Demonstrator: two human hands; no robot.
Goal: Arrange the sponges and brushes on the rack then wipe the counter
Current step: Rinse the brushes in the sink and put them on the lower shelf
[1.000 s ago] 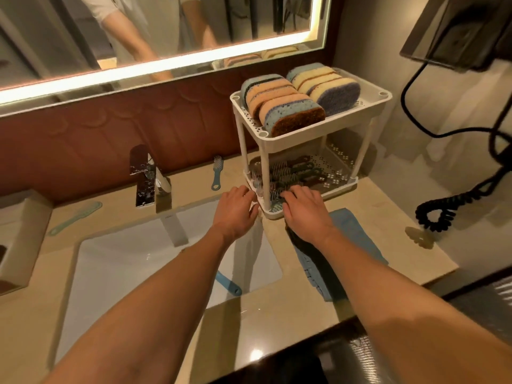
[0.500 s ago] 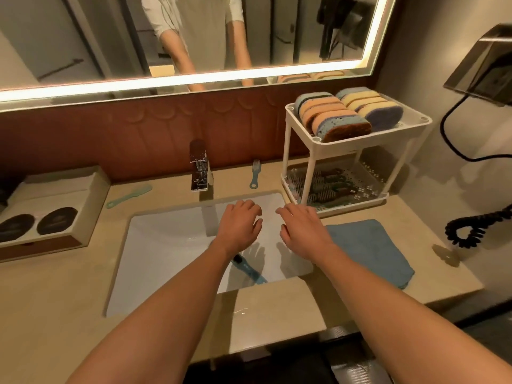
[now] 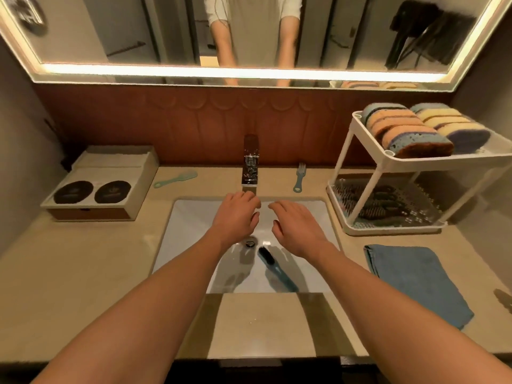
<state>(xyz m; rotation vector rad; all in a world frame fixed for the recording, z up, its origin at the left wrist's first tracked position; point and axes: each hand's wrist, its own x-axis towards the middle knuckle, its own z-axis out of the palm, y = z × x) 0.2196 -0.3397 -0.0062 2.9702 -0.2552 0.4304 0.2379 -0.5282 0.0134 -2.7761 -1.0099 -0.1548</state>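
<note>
Lying in the sink [image 3: 188,231], teal brush [image 3: 279,273] looks light, stiff, prob wet & slippery; pinch mid-handle. L hand [image 3: 235,217] & R hand [image 3: 300,231] hover at its 12 o'clock, fingers loose, empty. Rack [image 3: 393,231] at 3 o'clock.

Both arms stretched forward, side by side. Left hand [image 3: 237,214] and right hand [image 3: 297,228] palm-down, fingers relaxed, holding nothing.

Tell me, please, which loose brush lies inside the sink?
The dark-bristled blue brush by the drain; the teal brush and grey-blue brush lie on the counter flanking the faucet.
</note>
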